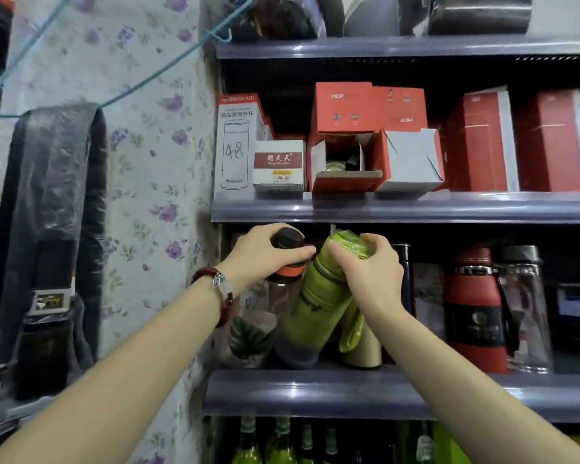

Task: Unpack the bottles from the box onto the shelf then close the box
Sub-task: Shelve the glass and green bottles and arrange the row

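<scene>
Head view: left hand (265, 254) grips black-capped bottle (283, 262), right hand (370, 266) green bottle (315, 306) (tilted), seemingly near shelf (315, 391) edge.

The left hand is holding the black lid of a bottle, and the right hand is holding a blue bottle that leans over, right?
Nearly. The head view shows the left hand on the black-lidded clear bottle, but the tilted plastic bottle under the right hand is green, not blue.

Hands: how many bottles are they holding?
2. The left hand grips the black-capped bottle; the right hand holds the green bottle, which leans. More bottles stand on the shelf unheld.
</scene>
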`<state>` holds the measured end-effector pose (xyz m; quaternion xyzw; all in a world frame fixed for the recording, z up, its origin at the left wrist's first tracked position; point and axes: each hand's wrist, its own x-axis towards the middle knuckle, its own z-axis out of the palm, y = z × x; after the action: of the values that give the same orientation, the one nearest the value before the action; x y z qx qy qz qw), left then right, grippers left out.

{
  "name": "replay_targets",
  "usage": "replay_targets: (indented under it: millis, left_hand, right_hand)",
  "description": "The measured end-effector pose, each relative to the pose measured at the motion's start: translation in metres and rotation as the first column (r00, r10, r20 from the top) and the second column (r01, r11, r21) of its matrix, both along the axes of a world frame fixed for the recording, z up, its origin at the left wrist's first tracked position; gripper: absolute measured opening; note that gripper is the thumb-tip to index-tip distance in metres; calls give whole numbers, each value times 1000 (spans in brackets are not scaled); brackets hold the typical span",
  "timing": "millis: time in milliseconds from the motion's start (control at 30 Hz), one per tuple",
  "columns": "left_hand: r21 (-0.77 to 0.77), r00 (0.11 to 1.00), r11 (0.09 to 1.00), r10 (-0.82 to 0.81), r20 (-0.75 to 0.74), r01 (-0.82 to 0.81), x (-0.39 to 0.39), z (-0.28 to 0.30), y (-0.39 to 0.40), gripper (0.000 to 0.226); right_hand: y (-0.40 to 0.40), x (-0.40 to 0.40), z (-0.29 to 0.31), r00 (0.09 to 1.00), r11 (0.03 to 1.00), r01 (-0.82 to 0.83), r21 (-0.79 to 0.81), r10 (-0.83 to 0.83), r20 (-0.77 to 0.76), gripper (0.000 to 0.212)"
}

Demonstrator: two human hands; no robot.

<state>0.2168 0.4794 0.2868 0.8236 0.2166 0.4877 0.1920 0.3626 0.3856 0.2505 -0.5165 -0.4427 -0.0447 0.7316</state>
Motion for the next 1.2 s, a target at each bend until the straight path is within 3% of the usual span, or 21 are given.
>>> replay_targets:
  millis: [167,267,367,500,633,800,967,1033,1200]
  left_hand:
    - [-56,996,998,14,-93,-19,1,9,7,45]
    - [-175,977,980,-123,-174,92,-7,15,7,52]
    - [-197,946,968,-203,-253,155,-15,17,11,65]
    - [-80,992,996,-53,-114,44,-20,-4,32,81]
    - [-101,991,988,123,56,-117,-18,-28,45,48]
    - [-237,964,969,2,267,64,-29,-36,59,46]
    - [-223,945,971,-7,327,84,-34,-48,59,62]
    - [-227,947,972,16,320,61,-33,-59,61,79]
    - [-181,964,981,-14,267,64,-34,-85,68,111]
  right_hand:
    - [10,4,6,996,990,10,-143,3,91,89]
    - [13,10,15,982,971,12,-239,34,186,87]
    - [13,19,16,984,961,-10,-276,58,167,94]
    - [18,21,8,998,976,-21,-219,35,61,92]
    - [36,11,6,996,992,-19,-126,29,82,84]
    - [66,0,3,975,960,-182,-215,205,88,77]
    - [91,-7,-24,969,964,-249,-95,248,-17,80]
    - [95,-6,-39,963,962,-268,-53,267,-28,83]
    - [102,-2,-65,944,941,-329,-81,329,-3,104]
